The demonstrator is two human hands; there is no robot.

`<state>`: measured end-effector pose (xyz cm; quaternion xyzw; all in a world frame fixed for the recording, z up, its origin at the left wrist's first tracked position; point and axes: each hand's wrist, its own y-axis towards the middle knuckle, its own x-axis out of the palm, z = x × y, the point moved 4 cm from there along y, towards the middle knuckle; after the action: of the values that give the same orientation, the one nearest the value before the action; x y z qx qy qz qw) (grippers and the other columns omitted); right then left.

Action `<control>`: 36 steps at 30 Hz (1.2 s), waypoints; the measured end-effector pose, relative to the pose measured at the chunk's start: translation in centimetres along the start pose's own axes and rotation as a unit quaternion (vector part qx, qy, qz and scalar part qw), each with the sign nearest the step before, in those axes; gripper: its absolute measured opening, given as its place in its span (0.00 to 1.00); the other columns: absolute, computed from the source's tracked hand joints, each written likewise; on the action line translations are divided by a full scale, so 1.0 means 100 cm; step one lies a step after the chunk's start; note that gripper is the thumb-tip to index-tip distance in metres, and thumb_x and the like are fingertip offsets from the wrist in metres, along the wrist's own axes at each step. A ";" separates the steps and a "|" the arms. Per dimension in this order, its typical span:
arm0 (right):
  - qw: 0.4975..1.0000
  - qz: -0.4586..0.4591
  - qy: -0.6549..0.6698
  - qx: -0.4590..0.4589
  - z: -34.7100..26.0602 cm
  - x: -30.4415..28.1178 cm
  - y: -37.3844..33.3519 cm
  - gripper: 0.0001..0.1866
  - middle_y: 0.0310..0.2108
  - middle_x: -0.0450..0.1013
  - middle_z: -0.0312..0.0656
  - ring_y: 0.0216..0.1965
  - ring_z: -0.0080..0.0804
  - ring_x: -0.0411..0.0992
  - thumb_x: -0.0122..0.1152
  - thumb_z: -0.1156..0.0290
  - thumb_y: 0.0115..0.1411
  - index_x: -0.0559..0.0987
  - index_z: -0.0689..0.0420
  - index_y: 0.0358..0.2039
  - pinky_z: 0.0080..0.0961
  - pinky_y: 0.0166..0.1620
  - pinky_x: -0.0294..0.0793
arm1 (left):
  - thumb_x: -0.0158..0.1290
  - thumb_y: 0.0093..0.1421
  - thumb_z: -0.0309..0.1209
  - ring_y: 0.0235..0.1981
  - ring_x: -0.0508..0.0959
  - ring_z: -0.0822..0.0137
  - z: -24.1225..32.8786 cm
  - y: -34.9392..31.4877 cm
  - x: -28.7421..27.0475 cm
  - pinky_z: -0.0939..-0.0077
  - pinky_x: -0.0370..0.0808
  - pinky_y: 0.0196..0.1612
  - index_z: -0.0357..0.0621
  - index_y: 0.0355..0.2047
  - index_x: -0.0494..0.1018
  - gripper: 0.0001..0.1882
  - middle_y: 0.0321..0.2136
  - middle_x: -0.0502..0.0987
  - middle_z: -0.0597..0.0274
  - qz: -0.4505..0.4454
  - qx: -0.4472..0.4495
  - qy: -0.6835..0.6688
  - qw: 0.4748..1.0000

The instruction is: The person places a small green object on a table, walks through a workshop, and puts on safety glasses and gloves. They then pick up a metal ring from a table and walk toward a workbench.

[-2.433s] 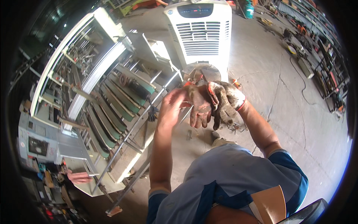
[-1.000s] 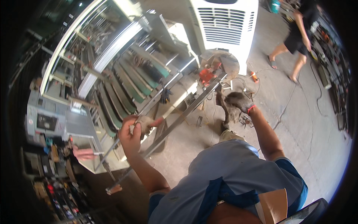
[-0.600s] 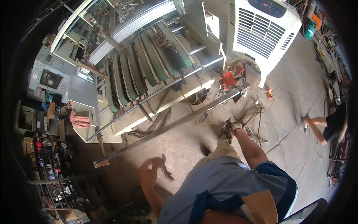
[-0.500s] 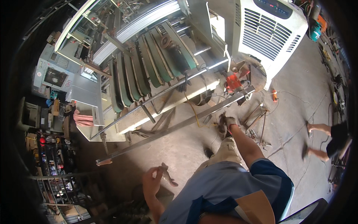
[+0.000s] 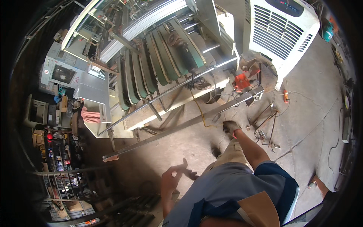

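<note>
My right hand [image 5: 231,129], in a light work glove with a dark palm and red cuff, hangs over the floor beside a long metal bar [image 5: 181,129]. Its fingers look parted, and nothing shows in them. My left hand [image 5: 172,179] is lower and to the left, thumb and finger bent into a ring. At its fingertips is a blurred greyish shape [image 5: 189,172] that I cannot make out. A dark, crumpled cloth-like thing, perhaps a glove [image 5: 201,82], lies on the pale machine beam [image 5: 177,105]. Above it an angle grinder [image 5: 179,47] rests on green-edged slats [image 5: 157,62].
A white air cooler [image 5: 278,34] stands at the far right, near a red power tool [image 5: 242,81]. A yellow cord [image 5: 200,111] crosses the bar. Metal parts [image 5: 266,136] lie right of my hand. Another person's foot [image 5: 313,184] shows at the right edge. Loaded shelves [image 5: 60,159] stand left.
The dark bundle at my right hand is gone from there, and a similar one now lies on the machine beam. My left hand has moved right. The other person has moved toward the lower right.
</note>
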<state>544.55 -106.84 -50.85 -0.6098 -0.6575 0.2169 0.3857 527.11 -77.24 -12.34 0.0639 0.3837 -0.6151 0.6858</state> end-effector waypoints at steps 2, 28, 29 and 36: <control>0.995 -0.073 0.038 0.049 0.003 -0.002 -0.042 0.11 0.21 0.68 0.33 0.21 0.25 0.67 0.54 0.60 0.63 0.74 0.51 0.27 0.25 0.24 0.65 | 0.57 0.60 0.30 0.39 0.80 0.69 0.006 0.019 0.014 0.74 0.76 0.44 0.38 0.41 0.80 0.11 0.37 0.82 0.57 -0.034 0.044 0.004 0.998; 0.802 0.034 -0.343 -0.489 -0.171 0.019 -0.314 0.21 0.36 0.75 0.51 0.39 0.50 0.73 0.58 0.53 0.62 0.79 0.62 0.38 0.39 0.44 0.71 | 0.57 0.52 0.35 0.52 0.71 0.55 0.174 0.082 0.143 0.51 0.62 0.53 0.49 0.27 0.80 0.06 0.54 0.71 0.47 -0.103 0.677 0.243 0.686; 0.805 0.060 -0.372 -0.458 -0.169 0.017 -0.312 0.14 0.36 0.77 0.47 0.37 0.37 0.76 0.62 0.62 0.61 0.80 0.59 0.41 0.34 0.44 0.73 | 0.57 0.52 0.36 0.54 0.71 0.55 0.173 0.083 0.147 0.49 0.62 0.55 0.49 0.27 0.80 0.06 0.55 0.70 0.47 -0.107 0.675 0.253 0.685; 0.721 0.179 -0.509 -0.434 -0.170 0.029 -0.306 0.15 0.30 0.76 0.50 0.34 0.49 0.75 0.54 0.61 0.63 0.78 0.57 0.44 0.43 0.35 0.71 | 0.56 0.55 0.38 0.58 0.69 0.58 0.156 0.100 0.171 0.44 0.56 0.61 0.46 0.26 0.79 0.10 0.50 0.75 0.51 -0.082 0.637 0.231 0.731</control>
<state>538.34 -112.16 -16.71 -0.6145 -0.6555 0.2503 -0.3605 542.17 -97.24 -15.63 0.5939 0.0526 -0.7357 0.3214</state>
